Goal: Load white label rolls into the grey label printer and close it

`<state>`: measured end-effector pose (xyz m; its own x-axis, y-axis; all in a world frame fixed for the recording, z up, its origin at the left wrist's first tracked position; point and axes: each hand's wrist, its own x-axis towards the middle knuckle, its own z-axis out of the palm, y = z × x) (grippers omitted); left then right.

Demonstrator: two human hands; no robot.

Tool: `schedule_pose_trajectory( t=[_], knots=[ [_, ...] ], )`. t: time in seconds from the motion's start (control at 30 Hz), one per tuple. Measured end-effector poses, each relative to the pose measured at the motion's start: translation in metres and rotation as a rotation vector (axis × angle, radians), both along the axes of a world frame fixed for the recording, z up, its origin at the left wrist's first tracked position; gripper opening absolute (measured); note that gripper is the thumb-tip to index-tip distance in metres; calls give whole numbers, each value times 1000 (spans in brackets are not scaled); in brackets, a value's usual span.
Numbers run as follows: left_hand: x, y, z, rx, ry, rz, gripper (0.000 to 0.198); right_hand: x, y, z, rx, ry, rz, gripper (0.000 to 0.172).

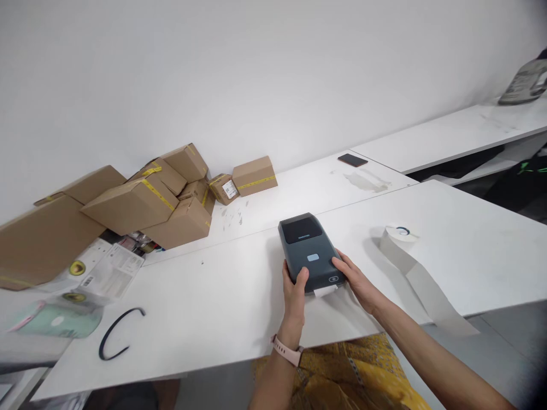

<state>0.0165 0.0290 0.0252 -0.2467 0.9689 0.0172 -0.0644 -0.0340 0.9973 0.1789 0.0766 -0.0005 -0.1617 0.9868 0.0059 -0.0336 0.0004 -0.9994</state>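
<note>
A dark grey label printer (314, 245) is held between my two hands over the front part of the white table. My left hand (294, 287) grips its left side near the front, thumb on top. On the right side, my right hand (352, 279) grips the front corner, its thumb resting on the top face. A short strip of white paper (325, 291) sticks out of the printer's front edge. To the right lies a roll of white labels (401, 234), its long strip unwound over the table's front edge. The undersides of my fingers are hidden by the printer.
Several cardboard boxes (132, 202) are piled at the back left against the wall. Packaged goods (64, 319) in clear plastic and a black headband (111, 336) lie at the left. A phone (352, 160) rests at the back right, beyond the table seam.
</note>
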Motion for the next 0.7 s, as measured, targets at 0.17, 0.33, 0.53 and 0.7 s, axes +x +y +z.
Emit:
schedule_pose_trajectory(
  t=[0.17, 0.33, 0.53, 0.7],
  knots=[
    [2, 2, -3, -6, -6, 53, 62, -6, -1, 7, -185, 72, -69, 63],
    [4, 5, -12, 6, -47, 102, 64, -9, -1, 9, -183, 68, -99, 66],
    [1, -1, -5, -3, -32, 55, 64, 3, -2, 10, -189, -8, -6, 73],
    [0, -35, -24, -5, 35, 47, 77, 13, -17, 14, 287, -354, -162, 49]
  ],
)
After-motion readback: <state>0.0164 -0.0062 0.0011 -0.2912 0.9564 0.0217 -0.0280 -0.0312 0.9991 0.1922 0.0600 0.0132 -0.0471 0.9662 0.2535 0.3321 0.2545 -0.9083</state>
